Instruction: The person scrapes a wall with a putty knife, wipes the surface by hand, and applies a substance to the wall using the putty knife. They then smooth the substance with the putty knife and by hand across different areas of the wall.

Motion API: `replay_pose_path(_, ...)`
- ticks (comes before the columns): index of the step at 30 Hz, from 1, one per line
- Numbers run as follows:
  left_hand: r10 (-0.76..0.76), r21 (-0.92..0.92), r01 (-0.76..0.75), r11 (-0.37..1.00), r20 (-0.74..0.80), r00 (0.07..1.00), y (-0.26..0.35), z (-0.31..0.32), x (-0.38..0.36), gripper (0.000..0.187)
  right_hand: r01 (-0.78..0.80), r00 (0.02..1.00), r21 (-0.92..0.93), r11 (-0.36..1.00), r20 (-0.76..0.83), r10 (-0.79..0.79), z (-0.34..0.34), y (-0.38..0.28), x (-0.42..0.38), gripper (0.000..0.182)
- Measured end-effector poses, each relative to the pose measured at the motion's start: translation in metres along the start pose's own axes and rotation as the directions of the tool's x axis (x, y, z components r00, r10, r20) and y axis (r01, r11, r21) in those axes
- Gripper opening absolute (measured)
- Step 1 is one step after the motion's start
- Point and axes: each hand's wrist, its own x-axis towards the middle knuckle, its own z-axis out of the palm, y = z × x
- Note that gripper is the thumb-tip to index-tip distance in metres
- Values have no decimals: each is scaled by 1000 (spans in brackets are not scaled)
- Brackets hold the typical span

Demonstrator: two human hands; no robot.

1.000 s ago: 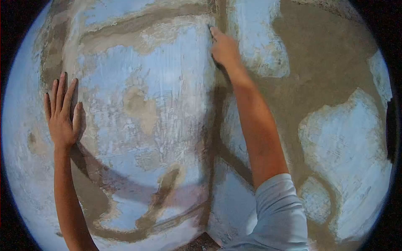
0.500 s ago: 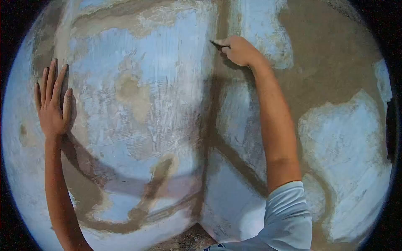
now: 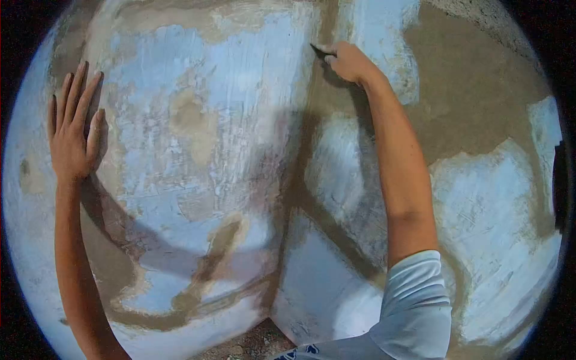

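Observation:
My right hand (image 3: 348,61) is closed on a small dark flat tool (image 3: 320,51), whose thin edge points left at the wall near the inside corner. Fingers hide most of the tool, so its exact kind does not show. My left hand (image 3: 75,132) lies against the left wall (image 3: 240,78), fingers stretched upward and thumb apart, holding nothing. Both walls carry patchy pale blue-white coating and brown filler. A brown strip of filler (image 3: 297,162) runs down the corner between them.
A large brown patch (image 3: 474,102) covers much of the right wall (image 3: 492,204). Rough, gritty ground (image 3: 258,342) shows at the foot of the corner. Rough grey surface (image 3: 480,18) lies at the top right. Shadows of my arms fall across both walls.
The view has tilted slightly. My right hand, with the dark tool, has moved a little upward along the corner. My left hand still rests flat on the wall.

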Motion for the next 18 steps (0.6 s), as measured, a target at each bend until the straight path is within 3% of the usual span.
replay_pose_path(1, 0, -3, 0, 1000, 0, 1000, 1, 0, -1, 53, 27, 996, 0, 1000, 80, -27, -4, -9, -14, 39)
replay_pose_path(2, -2, -3, 2, 1000, -2, 1000, 1, -1, -1, 52, -155, 962, 84, 984, 238, 131, -24, -31, -22, 40)
replay_pose_path(4, 13, -13, -14, 1000, -49, 999, 0, 2, -1, 53, -45, 997, 47, 998, 67, 42, -30, -23, -9, 41)
replay_pose_path(6, 9, -16, -9, 1000, -52, 999, -1, 2, -1, 53, -33, 996, 24, 999, -85, 35, -43, -20, 12, 35)
replay_pose_path(10, -5, 6, 5, 1000, -26, 1000, -1, 3, -2, 52, -124, 980, -42, 991, -163, 116, -22, 6, 54, 37)
replay_pose_path(15, -1, 6, 1, 1000, -8, 1000, -3, 5, -3, 52, -192, 976, 160, 968, 130, 172, -17, -24, -10, 39)
replay_pose_path(17, 1, -3, -1, 1000, -17, 1000, -1, 6, -4, 53, -290, 899, 260, 921, 403, 169, -33, -37, -27, 38)
replay_pose_path(18, 4, 0, -4, 1000, -25, 1000, -1, 7, -4, 53, -298, 895, 263, 918, 411, 173, -31, -38, -28, 40)
